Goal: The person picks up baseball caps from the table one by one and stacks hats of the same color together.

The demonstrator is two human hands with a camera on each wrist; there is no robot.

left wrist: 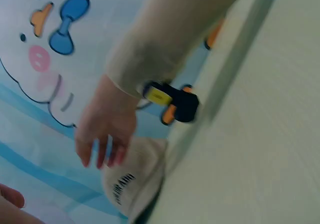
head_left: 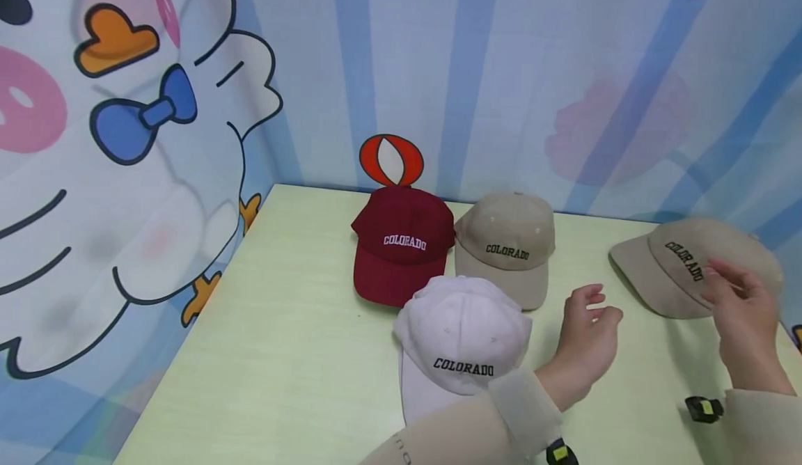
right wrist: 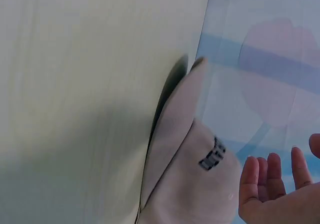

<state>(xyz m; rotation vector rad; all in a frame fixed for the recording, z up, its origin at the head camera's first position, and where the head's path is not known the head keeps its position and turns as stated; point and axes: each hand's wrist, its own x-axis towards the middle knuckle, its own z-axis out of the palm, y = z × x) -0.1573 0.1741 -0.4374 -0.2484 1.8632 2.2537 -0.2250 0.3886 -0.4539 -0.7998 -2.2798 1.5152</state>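
Note:
My left hand (head_left: pixel 583 343) hovers over the table right of the white cap, fingers loosely bent, holding nothing. Only a bit of it, the left hand's fingers (left wrist: pixel 11 196), shows at the lower left of the left wrist view. My right hand (head_left: pixel 745 322) is in front of the beige cap (head_left: pixel 714 263) at the table's right end, and the right wrist view shows its fingers spread loosely beside the crown without gripping it. That cap's brim points left. From the side, the left wrist view shows the right hand (left wrist: pixel 106 129) near the beige cap (left wrist: pixel 137 174).
A dark red cap (head_left: pixel 401 249) and another beige cap (head_left: pixel 507 242) stand side by side at the back. Before them lies a white cap (head_left: pixel 466 326), its brim partly behind my left sleeve (head_left: pixel 476 416). A printed cloth (head_left: pixel 413 54) rises behind the pale yellow table (head_left: pixel 282 353).

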